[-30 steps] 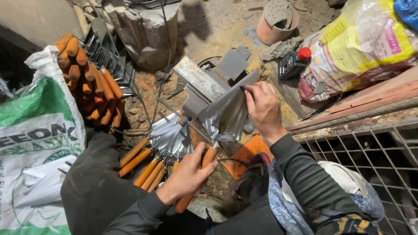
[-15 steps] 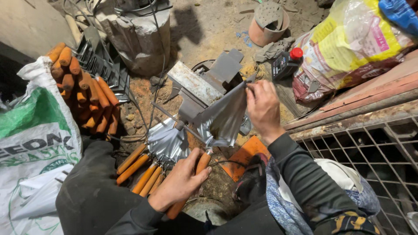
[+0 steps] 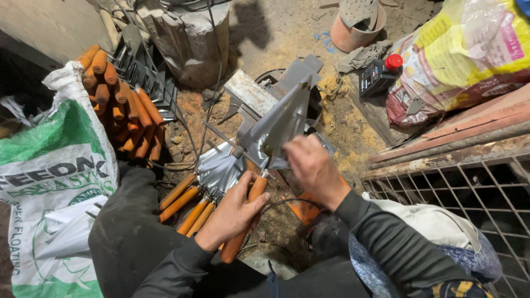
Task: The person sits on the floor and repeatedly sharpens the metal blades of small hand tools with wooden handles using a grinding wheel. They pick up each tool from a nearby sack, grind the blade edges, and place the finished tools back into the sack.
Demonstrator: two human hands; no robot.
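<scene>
My left hand (image 3: 234,212) grips the orange wooden handle (image 3: 247,219) of a trowel. Its grey, pointed metal blade (image 3: 284,122) stands up in front of me, tip away. My right hand (image 3: 312,165) rests against the near right edge of that blade, fingers bent around it. Just left of my left hand lie several more trowels (image 3: 201,190) with orange handles and shiny blades, fanned out on the dirt floor.
A stack of orange-handled trowels (image 3: 118,105) leans at the far left beside a green and white sack (image 3: 41,182). A concrete block (image 3: 190,38), a metal bar (image 3: 251,94), a black bottle with red cap (image 3: 378,76), a yellow sack (image 3: 458,55) and a rusty wire grid (image 3: 458,187) surround me.
The trowel blade has turned more upright and edge-on. My right hand has slid down from the blade's upper side to its lower right edge. My left hand keeps the handle.
</scene>
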